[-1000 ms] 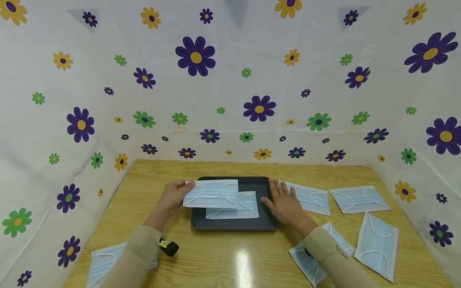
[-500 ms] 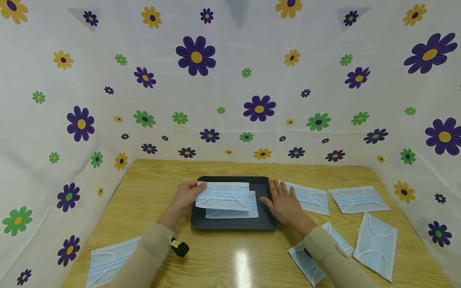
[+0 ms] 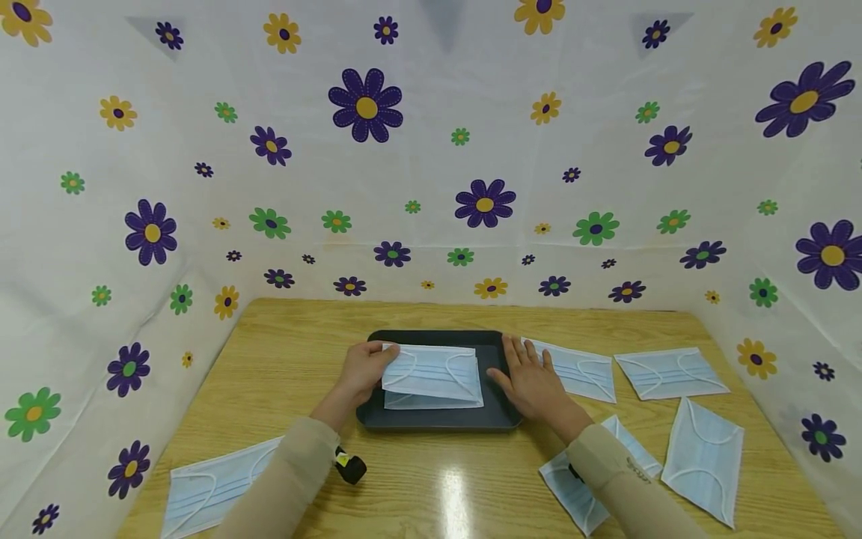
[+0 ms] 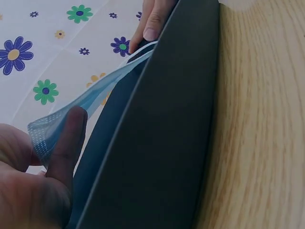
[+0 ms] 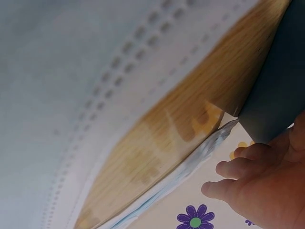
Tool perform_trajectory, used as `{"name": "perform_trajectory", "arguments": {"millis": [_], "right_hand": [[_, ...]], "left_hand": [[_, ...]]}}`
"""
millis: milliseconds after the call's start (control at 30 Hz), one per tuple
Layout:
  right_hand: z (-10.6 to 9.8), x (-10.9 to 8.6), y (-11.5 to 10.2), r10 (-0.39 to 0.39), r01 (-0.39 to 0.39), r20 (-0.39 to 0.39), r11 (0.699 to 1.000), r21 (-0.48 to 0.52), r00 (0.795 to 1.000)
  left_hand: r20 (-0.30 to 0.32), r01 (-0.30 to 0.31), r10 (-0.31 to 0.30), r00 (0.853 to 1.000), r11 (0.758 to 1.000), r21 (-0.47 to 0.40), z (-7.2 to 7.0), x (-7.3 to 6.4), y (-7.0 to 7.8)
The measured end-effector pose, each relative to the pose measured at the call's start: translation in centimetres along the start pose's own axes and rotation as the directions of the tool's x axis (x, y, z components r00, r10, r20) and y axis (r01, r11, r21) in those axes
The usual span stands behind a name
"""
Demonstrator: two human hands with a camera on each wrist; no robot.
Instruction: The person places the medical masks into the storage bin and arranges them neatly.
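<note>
My left hand (image 3: 366,368) pinches the left end of a light-blue pleated face mask (image 3: 431,368) over a dark grey tray (image 3: 431,422). Beneath it, a second face mask (image 3: 438,402) lies in the tray, mostly covered. In the left wrist view, thumb and finger hold the mask's edge (image 4: 45,136) above the tray wall (image 4: 157,129), and the mask slopes away from them. My right hand (image 3: 539,382) rests with straight fingers on the tray's right rim; its fingers (image 5: 233,168) also show beside the tray wall in the right wrist view.
Right of the tray lie several more masks, among them a flat mask (image 3: 672,372), an angled mask (image 3: 705,460) and one partly under the right forearm (image 3: 572,486). Another mask (image 3: 209,486) lies at the front left. A flower-print sheet (image 3: 431,150) surrounds the wooden table (image 3: 303,322).
My left hand has carried its mask rightward, from the tray's left edge until it nearly lines up over the mask in the tray. The right hand has stayed put.
</note>
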State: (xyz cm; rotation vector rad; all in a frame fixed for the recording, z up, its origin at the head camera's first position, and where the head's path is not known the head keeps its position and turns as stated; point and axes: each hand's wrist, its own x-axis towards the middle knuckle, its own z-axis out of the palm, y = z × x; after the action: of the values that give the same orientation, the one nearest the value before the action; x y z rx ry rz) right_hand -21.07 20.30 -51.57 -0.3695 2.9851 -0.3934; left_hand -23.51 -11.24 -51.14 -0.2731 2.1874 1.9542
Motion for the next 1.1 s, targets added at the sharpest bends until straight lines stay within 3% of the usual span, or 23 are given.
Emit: {"name": "perform_trajectory", "arguments": {"millis": [433,667,1100], "right_hand": [[0.2,-0.1,0.0,0.012,-0.012,0.0,1.0,0.016,1.0],[-0.1,-0.1,0.0,0.006,-0.006,0.002,0.999,0.033,1.0],[-0.1,-0.1,0.0,0.006,-0.007,0.002,0.999,0.036,1.0]], "left_hand": [[-0.026,-0.028,0.03,0.999,0.997,0.073,0.6,-0.2,-0.2],[-0.031,-0.062,0.069,0.997,0.983,0.171,0.8,-0.4,-0.2],[-0.031,-0.12,0.133,0.991,0.956,0.269,1.1,-0.7,-0.4]]}}
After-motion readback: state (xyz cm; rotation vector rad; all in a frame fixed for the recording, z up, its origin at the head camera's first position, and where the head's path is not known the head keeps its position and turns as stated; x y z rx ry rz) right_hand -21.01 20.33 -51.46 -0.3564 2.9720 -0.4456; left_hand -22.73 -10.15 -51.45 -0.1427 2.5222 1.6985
